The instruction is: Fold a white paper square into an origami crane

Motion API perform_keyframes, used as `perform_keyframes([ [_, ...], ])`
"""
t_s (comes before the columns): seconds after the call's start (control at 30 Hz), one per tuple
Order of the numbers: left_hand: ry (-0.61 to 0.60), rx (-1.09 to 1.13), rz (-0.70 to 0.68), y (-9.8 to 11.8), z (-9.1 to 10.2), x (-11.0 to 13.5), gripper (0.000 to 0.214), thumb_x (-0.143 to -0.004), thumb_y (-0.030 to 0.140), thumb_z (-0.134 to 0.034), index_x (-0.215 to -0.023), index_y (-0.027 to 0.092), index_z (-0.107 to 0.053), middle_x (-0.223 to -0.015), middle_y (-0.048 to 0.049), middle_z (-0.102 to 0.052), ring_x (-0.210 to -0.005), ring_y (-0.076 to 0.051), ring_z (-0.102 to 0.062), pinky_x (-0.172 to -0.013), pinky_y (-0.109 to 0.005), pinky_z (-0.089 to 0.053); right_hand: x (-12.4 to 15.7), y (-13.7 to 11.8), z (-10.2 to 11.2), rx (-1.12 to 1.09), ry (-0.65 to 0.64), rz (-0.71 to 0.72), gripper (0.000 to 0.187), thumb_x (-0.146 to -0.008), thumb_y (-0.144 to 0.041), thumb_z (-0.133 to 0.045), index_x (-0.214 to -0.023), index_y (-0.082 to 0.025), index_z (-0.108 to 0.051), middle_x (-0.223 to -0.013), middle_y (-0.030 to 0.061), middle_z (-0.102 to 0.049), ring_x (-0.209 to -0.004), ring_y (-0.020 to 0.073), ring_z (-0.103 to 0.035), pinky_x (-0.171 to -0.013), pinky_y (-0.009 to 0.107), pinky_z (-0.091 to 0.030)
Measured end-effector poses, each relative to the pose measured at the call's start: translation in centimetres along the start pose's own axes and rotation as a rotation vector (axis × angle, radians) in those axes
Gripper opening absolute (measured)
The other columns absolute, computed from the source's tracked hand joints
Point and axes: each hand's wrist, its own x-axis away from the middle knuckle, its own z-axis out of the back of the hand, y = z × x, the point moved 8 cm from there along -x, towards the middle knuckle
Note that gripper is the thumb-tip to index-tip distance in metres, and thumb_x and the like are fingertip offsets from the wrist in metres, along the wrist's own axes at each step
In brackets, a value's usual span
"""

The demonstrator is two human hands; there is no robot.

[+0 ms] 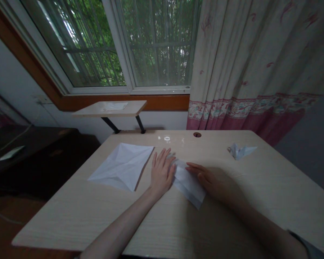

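Observation:
A folded sheet of white paper (187,180) lies on the desk between my hands. My left hand (162,171) rests flat along its left edge with the fingers stretched out. On the right side of the sheet, my right hand (205,178) touches the paper, its fingers extended and close together; the thumb lies near them. Left of my left hand is a larger unfolded white sheet (124,165) with crease lines. A small folded paper figure (241,151), its shape like a bird, sits at the right of the desk.
The pale wooden desk (102,216) has a round cable hole (197,135) near its back edge. A raised shelf (89,109) at the back left holds more white paper (115,106). A dark cabinet (37,154) with a phone-like object (12,153) stands at left; a curtain (248,72) hangs behind.

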Motion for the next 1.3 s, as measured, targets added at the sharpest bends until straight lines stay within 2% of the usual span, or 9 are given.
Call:
perform_keyframes([
  [0.2, -0.165, -0.016, -0.03, 0.0, -2.5, 0.5, 0.03, -0.102, 0.025, -0.039, -0.121, 0.018, -0.061, -0.144, -0.0094, -0.054, -0.141, -0.025, -0.041, -0.119, -0.053, -0.03, 0.4, 0.5, -2.3, 0.38, -0.119, 0.106, 0.047, -0.101, -0.039, -0.044, -0.145, -0.024, -0.047, -0.15, 0.0095, -0.047, -0.136, 0.0253, -0.047, -0.115, 0.049, -0.038],
  [0.37, -0.271, 0.001, 0.044, -1.2, -4.7, 1.4, 0.036, -0.103, 0.027, -0.038, -0.132, 0.013, -0.055, -0.144, -0.0126, -0.054, -0.139, -0.024, -0.044, -0.115, -0.045, -0.041, 0.3, 0.4, -3.2, 0.518, -0.169, 0.107, 0.056, -0.098, -0.041, -0.051, -0.148, -0.019, -0.043, -0.151, 0.0132, -0.045, -0.138, 0.0266, -0.045, -0.116, 0.047, -0.038],
  [0.5, -0.379, -0.016, 0.014, -1.1, -5.8, 1.8, 0.042, -0.102, 0.035, -0.043, -0.137, 0.014, -0.051, -0.146, -0.0148, -0.05, -0.14, -0.025, -0.043, -0.117, -0.049, -0.036, 0.5, 0.2, -3.9, 0.534, -0.199, 0.09, 0.061, -0.097, -0.043, -0.052, -0.15, -0.016, -0.038, -0.152, 0.0155, -0.041, -0.139, 0.0284, -0.042, -0.116, 0.049, -0.037],
  [0.6, -0.45, -0.016, -0.058, -0.6, -6.3, 2.1, 0.046, -0.102, 0.036, -0.043, -0.142, 0.015, -0.047, -0.149, -0.0147, -0.047, -0.142, -0.025, -0.04, -0.119, -0.05, -0.031, 1.0, 0.1, -4.3, 0.53, -0.131, 0.092, 0.059, -0.1, -0.037, -0.046, -0.153, -0.016, -0.032, -0.154, 0.0152, -0.038, -0.141, 0.0295, -0.04, -0.117, 0.052, -0.034],
  [0.73, -0.484, -0.001, -0.106, -0.2, -6.6, 2.4, 0.045, -0.104, 0.033, -0.035, -0.147, 0.021, -0.042, -0.153, -0.0096, -0.043, -0.145, -0.021, -0.035, -0.12, -0.048, -0.028, 1.7, 0.0, -4.8, 0.563, -0.047, 0.103, 0.059, -0.101, -0.032, -0.042, -0.155, -0.014, -0.026, -0.154, 0.0169, -0.037, -0.141, 0.0317, -0.04, -0.114, 0.054, -0.037],
  [0.87, -0.485, -0.03, -0.062, -0.6, -6.7, 2.6, 0.044, -0.105, 0.036, -0.034, -0.147, 0.027, -0.042, -0.155, -0.0055, -0.04, -0.144, -0.022, -0.036, -0.118, -0.047, -0.03, 2.0, -0.4, -5.2, 0.585, -0.081, 0.107, 0.057, -0.101, -0.031, -0.039, -0.153, -0.009, -0.03, -0.154, 0.0185, -0.036, -0.143, 0.0309, -0.035, -0.115, 0.051, -0.038],
  [1.0, -0.489, -0.079, -0.006, -1.0, -6.7, 2.5, 0.044, -0.103, 0.042, -0.038, -0.147, 0.033, -0.042, -0.156, -0.0039, -0.039, -0.146, -0.025, -0.033, -0.118, -0.051, -0.03, 1.9, -1.1, -5.1, 0.596, -0.12, 0.106, 0.06, -0.101, -0.037, -0.04, -0.15, -0.004, -0.035, -0.155, 0.0219, -0.032, -0.145, 0.0342, -0.029, -0.116, 0.054, -0.034],
  [1.13, -0.479, -0.116, 0.052, -1.7, -6.6, 2.4, 0.047, -0.101, 0.048, -0.043, -0.146, 0.034, -0.043, -0.157, -0.006, -0.037, -0.147, -0.03, -0.029, -0.116, -0.055, -0.03, 1.9, -1.7, -4.9, 0.583, -0.154, 0.128, 0.063, -0.1, -0.043, -0.042, -0.152, -0.008, -0.032, -0.156, 0.0201, -0.03, -0.147, 0.0337, -0.024, -0.117, 0.054, -0.032],
  [1.3, -0.48, -0.104, 0.072, -1.9, -6.5, 2.2, 0.048, -0.1, 0.049, -0.045, -0.145, 0.034, -0.045, -0.157, -0.0069, -0.037, -0.146, -0.03, -0.031, -0.115, -0.055, -0.033, 2.1, -1.5, -4.9, 0.566, -0.195, 0.143, 0.069, -0.099, -0.045, -0.046, -0.155, -0.012, -0.024, -0.158, 0.018, -0.027, -0.148, 0.033, -0.022, -0.118, 0.053, -0.031],
])
